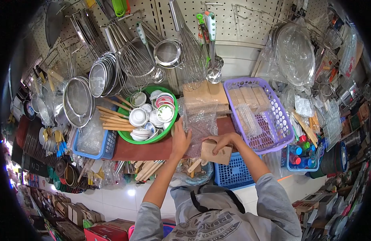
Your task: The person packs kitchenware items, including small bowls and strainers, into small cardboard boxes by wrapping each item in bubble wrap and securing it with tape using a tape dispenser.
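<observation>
My right hand point(222, 141) grips a small brown cardboard box point(217, 155) at the front edge of the red-brown shelf point(141, 150), with the thumb pressed on its face. My left hand point(180, 137) is open, fingers stretched forward, between the green basin point(174, 125) and a sheet of bubble wrap point(200, 122). White bowls and small cups point(138, 117) fill the green basin. Behind the bubble wrap, brown cardboard boxes point(203, 96) are stacked. A purple basket point(280, 138) to the right holds more brown boxes point(249, 99) and a bubble-wrapped piece point(249, 120).
Whisks point(185, 44), strainers point(79, 102) and ladles point(214, 74) hang low from the pegboard. Blue baskets point(233, 170) stand below the shelf's front edge, beside a tub of utensils point(197, 176). Another blue basket point(107, 144) is at left; colourful-lidded bottles point(300, 156) stand right.
</observation>
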A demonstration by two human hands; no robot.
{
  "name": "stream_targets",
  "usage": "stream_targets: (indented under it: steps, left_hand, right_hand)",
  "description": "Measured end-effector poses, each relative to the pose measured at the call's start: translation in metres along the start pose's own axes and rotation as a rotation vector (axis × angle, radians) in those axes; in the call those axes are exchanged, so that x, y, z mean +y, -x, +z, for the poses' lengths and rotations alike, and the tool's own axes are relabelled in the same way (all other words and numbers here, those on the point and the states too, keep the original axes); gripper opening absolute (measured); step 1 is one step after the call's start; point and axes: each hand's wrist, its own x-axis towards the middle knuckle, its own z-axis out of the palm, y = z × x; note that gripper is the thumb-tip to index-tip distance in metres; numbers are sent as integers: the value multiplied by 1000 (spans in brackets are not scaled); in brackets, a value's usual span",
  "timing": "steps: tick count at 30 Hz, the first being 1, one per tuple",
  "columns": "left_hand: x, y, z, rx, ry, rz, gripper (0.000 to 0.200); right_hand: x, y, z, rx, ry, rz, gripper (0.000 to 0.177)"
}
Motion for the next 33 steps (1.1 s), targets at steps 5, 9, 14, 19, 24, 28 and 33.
stream_targets:
  steps: [5, 9, 14, 19, 24, 28, 33]
  left_hand:
    - [6, 40, -4, 144, -147, 172, 54]
    - [-36, 66, -5, -255, -363, 421, 43]
    - [-66, 77, 7, -510, -237, 424, 41]
    - [-56, 82, -3, -555, -322, 295, 42]
    - [-43, 75, -13, -695, -367, 197, 45]
    - [-47, 79, -6, -653, -307, 98, 45]
    - [-50, 79, -2, -634, -425, 54, 54]
  right_hand:
    - [-4, 4, -6, -22, 94, 18, 108]
    - [-7, 8, -9, -23, 160, -25, 109]
    - [-18, 20, -13, -31, 208, 90, 112]
    - [-12, 17, -19, 44, 177, 36, 118]
    - [-26, 23, -21, 210, 237, 29, 121]
    - [-38, 28, -28, 234, 342, 17, 113]
    - [-38, 18, -30, 153, 326, -50, 106]
